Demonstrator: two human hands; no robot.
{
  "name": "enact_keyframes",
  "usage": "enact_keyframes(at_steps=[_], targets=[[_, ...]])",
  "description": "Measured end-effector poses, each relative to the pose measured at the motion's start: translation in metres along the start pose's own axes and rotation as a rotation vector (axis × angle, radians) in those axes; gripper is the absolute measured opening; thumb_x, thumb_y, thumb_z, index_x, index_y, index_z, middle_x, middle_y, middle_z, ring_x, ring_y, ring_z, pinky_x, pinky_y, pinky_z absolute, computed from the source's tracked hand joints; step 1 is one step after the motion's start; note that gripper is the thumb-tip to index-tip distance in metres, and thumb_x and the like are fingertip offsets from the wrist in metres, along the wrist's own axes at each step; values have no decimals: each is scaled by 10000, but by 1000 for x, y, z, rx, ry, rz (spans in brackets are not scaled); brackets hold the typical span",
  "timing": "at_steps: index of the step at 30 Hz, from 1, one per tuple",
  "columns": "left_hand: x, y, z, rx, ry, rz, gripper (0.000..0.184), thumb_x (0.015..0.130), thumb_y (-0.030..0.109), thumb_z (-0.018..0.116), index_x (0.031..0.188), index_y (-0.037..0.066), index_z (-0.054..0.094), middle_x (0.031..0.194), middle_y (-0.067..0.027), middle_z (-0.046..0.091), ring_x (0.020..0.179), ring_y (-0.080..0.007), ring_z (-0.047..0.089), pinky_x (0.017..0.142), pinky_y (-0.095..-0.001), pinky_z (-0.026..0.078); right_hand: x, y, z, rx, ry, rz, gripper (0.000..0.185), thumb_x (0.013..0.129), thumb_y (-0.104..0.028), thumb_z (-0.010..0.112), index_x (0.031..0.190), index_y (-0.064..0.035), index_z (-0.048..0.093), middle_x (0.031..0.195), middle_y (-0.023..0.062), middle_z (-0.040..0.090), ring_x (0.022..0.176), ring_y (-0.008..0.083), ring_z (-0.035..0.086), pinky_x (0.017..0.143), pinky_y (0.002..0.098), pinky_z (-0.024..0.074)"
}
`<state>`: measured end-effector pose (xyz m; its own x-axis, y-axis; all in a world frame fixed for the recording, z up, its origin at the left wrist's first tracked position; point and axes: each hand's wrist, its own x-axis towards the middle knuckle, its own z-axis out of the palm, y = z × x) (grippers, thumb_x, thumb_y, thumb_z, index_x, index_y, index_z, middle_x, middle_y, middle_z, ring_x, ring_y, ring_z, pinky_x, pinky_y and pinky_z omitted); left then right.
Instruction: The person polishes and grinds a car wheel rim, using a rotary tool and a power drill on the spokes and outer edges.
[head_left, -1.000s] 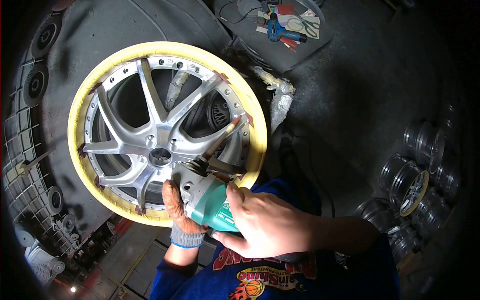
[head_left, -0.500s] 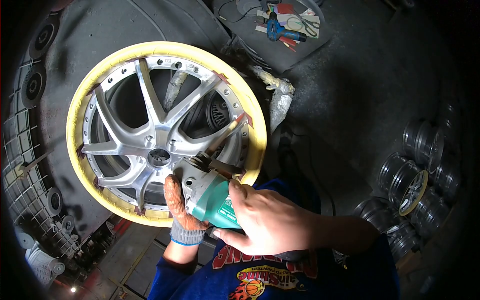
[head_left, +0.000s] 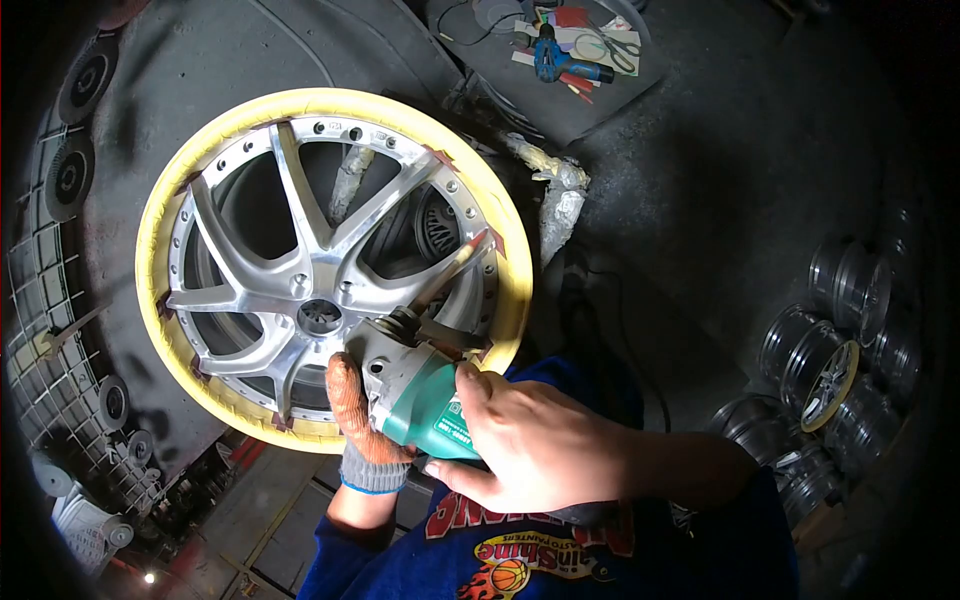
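Observation:
A green and grey angle grinder lies between my two hands, its head over the lower right spokes of a silver alloy wheel. My left hand, in an orange and grey work glove, is closed round the grinder's head from the left. Bare, my right hand grips the green body from above. Yellow tape wraps the wheel's rim. Dark reddish patches mark the spoke ends. The grinder hides part of the lower right spokes, and I cannot tell whether its disc touches the metal.
A blue cordless drill, scissors and papers lie on a surface at the top. Several wheels are stacked at the right. At the left, round discs hang on a wire rack. A wrapped stand arm sits beside the wheel.
The view has shifted very slightly, so the wheel sits a little lower. Both hands keep their hold on the grinder, which stays over nearly the same spot.

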<state>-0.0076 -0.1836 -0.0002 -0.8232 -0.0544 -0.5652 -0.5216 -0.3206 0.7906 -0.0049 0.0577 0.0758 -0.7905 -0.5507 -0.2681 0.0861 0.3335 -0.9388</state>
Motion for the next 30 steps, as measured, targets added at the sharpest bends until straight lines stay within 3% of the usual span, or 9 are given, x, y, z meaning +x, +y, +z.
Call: enact_keyframes(at_steps=[2, 5, 7, 10, 20, 21, 23, 25, 30], targets=[[2, -4, -4, 236, 91, 132, 605, 968, 520, 431, 1308, 26, 512, 1257, -176, 594, 1095, -328, 606, 952, -470, 506, 1, 0, -3, 25, -28, 32, 743, 886, -357, 652, 1177, 259, 357, 924, 370, 578, 819, 421, 657, 748, 419, 544], [2, 9, 12, -131, -37, -61, 590, 971, 510, 438, 1306, 30, 517, 1249, -174, 601, 1083, -326, 614, 947, -464, 514, 0, 0, -4, 26, -28, 36, 742, 885, -353, 654, 1176, 259, 352, 904, 362, 583, 809, 419, 657, 743, 420, 543], [0, 17, 13, -238, -259, -109, 592, 1001, 449, 404, 1401, 13, 408, 1356, -165, 530, 1206, -267, 548, 1068, -444, 422, -1, 2, 0, 29, 2, 4, 743, 885, -353, 655, 1176, 259, 350, 901, 360, 584, 799, 418, 658, 736, 419, 543], [-6, 26, 40, -242, -144, -199, 593, 970, 517, 439, 1309, 39, 519, 1249, -169, 603, 1078, -322, 617, 935, -469, 519, -2, 4, 2, 41, 32, -34, 746, 883, -352, 657, 1176, 259, 345, 900, 359, 584, 780, 418, 658, 722, 418, 544], [-4, 26, 44, -182, -139, -153, 586, 962, 532, 459, 1299, 57, 529, 1227, -144, 610, 1073, -290, 614, 938, -456, 515, -4, 3, -5, 51, 21, 23, 762, 867, -355, 679, 1180, 261, 357, 922, 366, 588, 813, 434, 664, 733, 421, 550], [-3, 25, 39, 197, -142, 34, 586, 961, 534, 461, 1297, 59, 531, 1220, -141, 612, 1073, -288, 612, 937, -453, 514, -4, 3, -6, 51, 22, 22, 762, 867, -355, 679, 1180, 261, 357, 922, 366, 588, 813, 434, 664, 733, 421, 550], [-4, 26, 39, 578, -143, 223, 585, 960, 537, 462, 1295, 62, 533, 1213, -138, 614, 1073, -285, 611, 935, -450, 514, -4, 3, -7, 75, 1, 26, 764, 867, -357, 679, 1182, 261, 358, 919, 363, 590, 813, 431, 665, 734, 421, 551], [-8, 35, 56, -188, -161, -140, 581, 971, 526, 448, 1293, 50, 535, 1228, -132, 610, 1077, -269, 608, 948, -433, 506, -6, 4, -6, 67, 19, 12, 764, 866, -358, 680, 1183, 259, 360, 915, 360, 592, 807, 429, 666, 733, 420, 551], [-7, 37, 64, -53, -188, -92, 579, 986, 505, 431, 1291, 24, 534, 1251, -134, 603, 1088, -248, 604, 968, -409, 494, -8, 7, -7, 47, 90, -9, 754, 864, -362, 683, 1172, 251, 370, 889, 345, 595, 775, 422, 667, 715, 418, 550]])
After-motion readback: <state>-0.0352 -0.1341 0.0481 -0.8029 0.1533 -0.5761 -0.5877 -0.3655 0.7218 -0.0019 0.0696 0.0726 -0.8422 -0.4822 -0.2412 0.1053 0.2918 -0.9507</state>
